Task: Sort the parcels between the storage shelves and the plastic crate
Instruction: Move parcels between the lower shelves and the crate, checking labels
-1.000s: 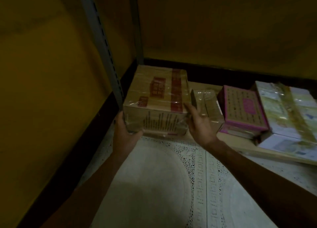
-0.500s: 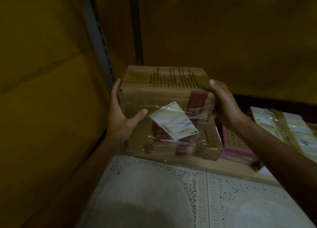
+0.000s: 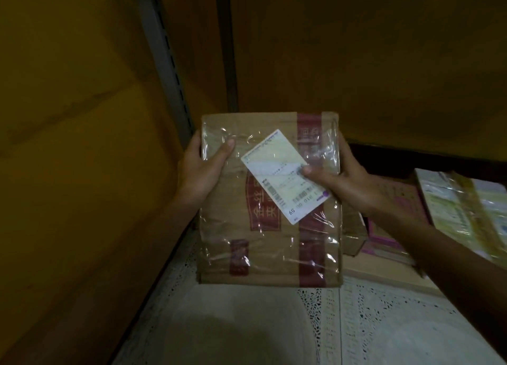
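Yellow walls (image 3: 82,145) close the dim corner, with a grey slotted shelf post (image 3: 167,71) running up on the left and pale patterned floor tiles (image 3: 247,323) below.

In the head view, the brown cardboard parcel (image 3: 270,227) is now higher and turned compared with the earlier pictures. One second ago it sat low at the foot of the post, with its top face up; half a second ago it was lifted and tilted. Now its broad face, wrapped in clear film and crossed by dark red tape, is toward the camera, and the white shipping label (image 3: 282,175) is easy to see, lying slanted on that face.

The left hand (image 3: 201,170) grips the upper left edge of the parcel: the thumb lies on the front face and the other fingers go behind, where I cannot see them. The right hand (image 3: 343,178) grips the upper right edge in the same way, and its thumb presses on the right end of the label. Both hands are closed around the parcel, and it is held in the air above the floor, touching nothing else.

Behind the right forearm, low on the right, a pink box (image 3: 395,222) and a pale taped parcel (image 3: 463,214) lie side by side on a low wooden board (image 3: 384,278). A smaller film-wrapped box (image 3: 354,235) is just beside the held parcel, partly hidden by it.
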Tool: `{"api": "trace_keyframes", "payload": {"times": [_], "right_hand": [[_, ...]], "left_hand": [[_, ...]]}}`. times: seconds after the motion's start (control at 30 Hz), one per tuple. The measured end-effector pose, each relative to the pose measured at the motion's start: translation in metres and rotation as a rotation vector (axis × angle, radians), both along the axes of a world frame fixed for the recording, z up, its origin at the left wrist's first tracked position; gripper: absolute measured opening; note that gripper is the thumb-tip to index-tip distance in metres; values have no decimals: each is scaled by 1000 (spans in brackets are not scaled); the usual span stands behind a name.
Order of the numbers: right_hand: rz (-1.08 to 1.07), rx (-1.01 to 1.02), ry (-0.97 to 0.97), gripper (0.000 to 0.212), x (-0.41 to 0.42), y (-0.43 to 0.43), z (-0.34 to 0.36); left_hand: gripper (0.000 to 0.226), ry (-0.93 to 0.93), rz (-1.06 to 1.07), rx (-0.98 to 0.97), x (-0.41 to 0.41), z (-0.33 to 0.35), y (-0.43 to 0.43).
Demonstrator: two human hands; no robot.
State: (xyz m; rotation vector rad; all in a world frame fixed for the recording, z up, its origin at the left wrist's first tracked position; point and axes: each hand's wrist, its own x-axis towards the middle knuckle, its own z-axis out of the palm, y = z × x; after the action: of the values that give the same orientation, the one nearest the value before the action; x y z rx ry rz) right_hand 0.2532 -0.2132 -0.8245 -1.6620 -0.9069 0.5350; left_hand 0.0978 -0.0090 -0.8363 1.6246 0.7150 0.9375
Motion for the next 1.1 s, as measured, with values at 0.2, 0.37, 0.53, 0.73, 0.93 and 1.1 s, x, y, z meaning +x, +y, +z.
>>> {"api": "trace_keyframes", "payload": {"times": [0.2,0.37,0.53,0.73,0.93,1.1], "right_hand": [[-254,77,113,62,20,10,-42],[-431,-4,99,55,43,32,-63],[-280,-328,28,71,37,51,-77],[-242,-464,-297,56,25,57,-103],[-97,-232,148,52,41,16,-117],[-185,-631,-494,89,68,-46,-126]], "left_hand": [[86,176,-70,-111,-7,-17,3],[112,420,-353,-238,-45,-62,-13],[97,338,-294,17,-47,-98,-26],[66,470,-7,206,-33,-122,-35],[58,746,73,374,-18,-115,-30],[64,945,133,581,-1,-103,-43]]}}
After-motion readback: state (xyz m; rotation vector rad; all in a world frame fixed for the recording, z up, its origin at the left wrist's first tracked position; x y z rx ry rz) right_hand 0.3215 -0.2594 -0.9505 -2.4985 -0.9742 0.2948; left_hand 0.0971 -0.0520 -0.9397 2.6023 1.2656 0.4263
